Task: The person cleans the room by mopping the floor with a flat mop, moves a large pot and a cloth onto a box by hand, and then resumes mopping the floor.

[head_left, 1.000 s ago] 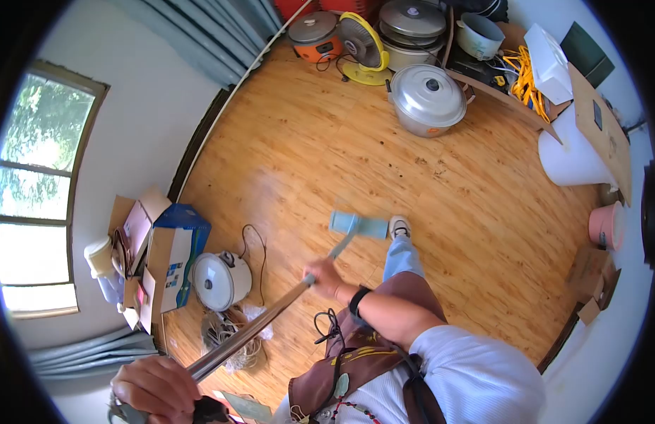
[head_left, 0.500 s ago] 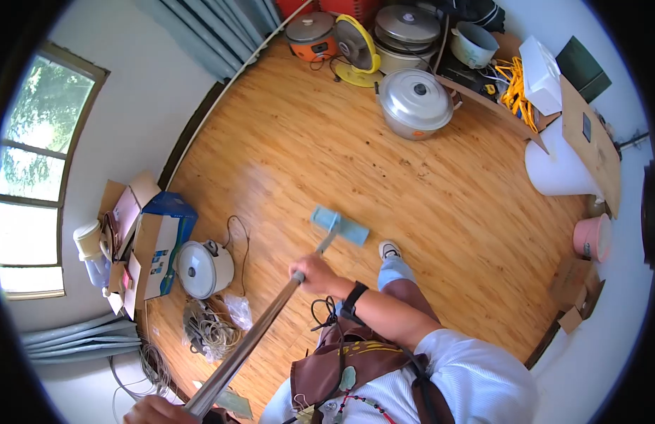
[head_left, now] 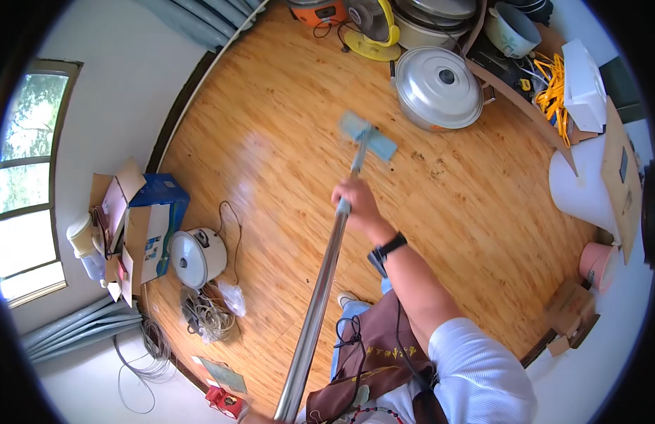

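A mop with a flat light-blue head (head_left: 368, 136) lies against the wooden floor, its head slightly blurred. Its metal pole (head_left: 315, 311) runs down to the bottom edge of the view. My right hand (head_left: 356, 201) is closed around the upper part of the pole, near the grey joint, with a black watch on the wrist. Only a sliver of my left hand (head_left: 257, 418) shows at the bottom edge, against the pole's lower end; most of its fingers are cut off by the frame.
A large lidded pot (head_left: 439, 88) and a yellow fan (head_left: 372, 28) stand beyond the mop head. On the left are a white cooker (head_left: 199, 258), coiled cables (head_left: 213, 319) and opened boxes (head_left: 154, 219). A pink bucket (head_left: 597, 265) and a cardboard box (head_left: 569, 309) line the right wall.
The mop head has moved forward across the floor, toward the large pot. My right arm has stretched out with it, and my left hand has shifted right along the bottom edge.
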{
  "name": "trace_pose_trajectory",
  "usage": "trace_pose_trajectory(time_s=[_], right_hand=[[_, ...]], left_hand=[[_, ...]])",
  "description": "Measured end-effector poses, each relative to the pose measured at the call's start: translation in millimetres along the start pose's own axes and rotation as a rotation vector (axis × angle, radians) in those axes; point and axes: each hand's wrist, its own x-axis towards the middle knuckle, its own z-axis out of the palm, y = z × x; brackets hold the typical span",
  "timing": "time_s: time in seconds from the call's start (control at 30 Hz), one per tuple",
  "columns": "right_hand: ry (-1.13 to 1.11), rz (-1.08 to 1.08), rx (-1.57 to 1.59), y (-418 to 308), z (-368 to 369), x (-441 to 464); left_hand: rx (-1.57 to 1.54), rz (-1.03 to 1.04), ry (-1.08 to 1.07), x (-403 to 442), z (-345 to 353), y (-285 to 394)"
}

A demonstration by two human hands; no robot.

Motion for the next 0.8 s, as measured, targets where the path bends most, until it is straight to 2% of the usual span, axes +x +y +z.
trace_pose_trajectory(time_s=[0.07, 0.1, 0.13, 0.17, 0.23, 0.3, 0.37, 0.43, 0.5, 0.57, 0.63, 0.7, 0.73, 0.8], right_hand=[[0.017, -0.039, -0.033, 34, -1, 30], [-0.015, -0.085, -0.066, 54, 1, 46], [-0.017, -0.079, -0.074, 75, 4, 56], [-0.061, -0.034, -0.004, 97, 7, 65], [-0.102, 0.015, 0.068, 130, 19, 71], [-0.048, 0.017, 0.061, 144, 32, 64], [0.03, -0.057, 0.031, 111, 30, 44], [0.058, -0.043, 0.116, 86, 44, 18], [0.097, 0.019, 0.195, 46, 59, -20], [0.043, 0.085, 0.145, -1, 67, -60], [0.019, 0.194, 0.255, -36, 90, -110], [-0.042, 0.241, 0.23, -82, 94, -159], [-0.107, 0.331, 0.246, -110, 89, -179], [-0.166, 0.356, 0.208, -139, 83, -210]], left_hand=[[0.09, -0.041, -0.001, -28, -5, -27], [0.14, -0.12, -0.042, -41, -9, -39], [0.176, -0.151, -0.052, -51, -11, -57], [0.192, -0.265, -0.124, -49, -11, -69], [0.153, -0.246, -0.139, -45, -8, -93], [0.166, -0.267, -0.092, -47, -11, -89], [0.18, -0.282, -0.045, -58, -11, -76], [0.146, -0.158, 0.035, -79, -19, -47], [0.173, -0.164, 0.117, -80, -23, -3], [0.101, -0.082, 0.133, -80, -33, 34], [-0.009, -0.09, 0.003, -76, -54, 77], [0.033, -0.115, 0.18, -85, -55, 118], [0.056, -0.103, 0.255, -88, -56, 131], [0.042, -0.078, 0.299, -95, -47, 147]])
